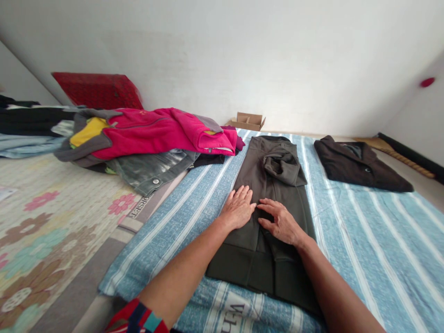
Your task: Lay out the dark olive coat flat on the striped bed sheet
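Two bare hands are pressed flat, palms down, on a dark olive-grey folded hooded garment (267, 203) laid lengthwise on a blue-and-white striped woven sheet (364, 240). The left hand (238, 207) is laid with fingers extended and together on the garment's left half; the right hand (280, 222) is set just beside it, fingers spread and slightly curled, its fingertips nearly touching those of the left. Nothing is gripped by either hand; both are open against the cloth. A red, blue and teal patterned sleeve (137, 319) is seen at the left forearm, by the near edge of the sheet.

The garment is stretched from near the sheet's near edge toward its far edge, with its hood (282, 166) bunched on the upper part, beyond the hands. Toward the far right corner of the sheet a black folded jacket (357, 164) is laid, well apart from the hands. At the sheet's far left edge a heap of clothes is piled: a bright pink and grey fleece jacket (156, 132) on top, a grey washed denim piece with a metal button (152, 171) beneath it.

To the left a floral-patterned mat in beige, pink and brown (45, 222) is spread. A red patterned cushion (99, 90) is leaned against the white wall (243, 55), and a small open cardboard box (248, 121) is set at the wall's foot beyond the sheet's far edge.
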The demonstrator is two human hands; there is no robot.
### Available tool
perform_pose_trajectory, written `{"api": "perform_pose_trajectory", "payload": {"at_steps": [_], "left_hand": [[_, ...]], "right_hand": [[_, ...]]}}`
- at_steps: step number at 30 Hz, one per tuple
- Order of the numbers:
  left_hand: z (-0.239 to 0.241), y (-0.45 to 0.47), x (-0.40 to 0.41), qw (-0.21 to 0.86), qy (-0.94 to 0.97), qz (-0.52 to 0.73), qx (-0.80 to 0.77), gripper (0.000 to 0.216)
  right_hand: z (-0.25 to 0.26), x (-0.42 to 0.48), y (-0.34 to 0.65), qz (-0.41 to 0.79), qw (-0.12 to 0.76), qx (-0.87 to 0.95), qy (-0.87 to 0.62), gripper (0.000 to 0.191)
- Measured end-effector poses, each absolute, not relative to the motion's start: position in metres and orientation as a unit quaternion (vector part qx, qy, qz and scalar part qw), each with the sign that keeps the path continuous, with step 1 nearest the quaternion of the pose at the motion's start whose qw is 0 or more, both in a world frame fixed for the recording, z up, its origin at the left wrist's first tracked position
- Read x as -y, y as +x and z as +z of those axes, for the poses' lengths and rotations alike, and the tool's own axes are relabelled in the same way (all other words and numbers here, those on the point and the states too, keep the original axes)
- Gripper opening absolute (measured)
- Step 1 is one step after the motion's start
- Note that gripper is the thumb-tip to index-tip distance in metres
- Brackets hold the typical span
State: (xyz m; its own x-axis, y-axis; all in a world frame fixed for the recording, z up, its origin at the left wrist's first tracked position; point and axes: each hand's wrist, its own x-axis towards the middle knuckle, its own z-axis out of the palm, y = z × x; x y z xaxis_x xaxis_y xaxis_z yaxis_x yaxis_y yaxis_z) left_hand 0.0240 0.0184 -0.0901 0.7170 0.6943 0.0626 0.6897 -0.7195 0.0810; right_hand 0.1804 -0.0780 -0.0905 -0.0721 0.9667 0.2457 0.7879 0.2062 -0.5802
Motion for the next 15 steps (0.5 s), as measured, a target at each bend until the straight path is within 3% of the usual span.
{"api": "perform_pose_trajectory", "payload": {"at_steps": [4,15], "left_hand": [[-0.0887,0.0242,-0.0174,0.025,0.925,0.043,-0.376,0.054],[-0.0844,0.0246,-0.0159,0.025,0.925,0.036,-0.378,0.054]], "right_hand": [[-0.0887,0.0792,0.1805,0.153,0.284,0.721,-0.614,0.049],[-0.0855,0.0802,0.1785,0.146,0.271,0.726,-0.615,0.045]]}}
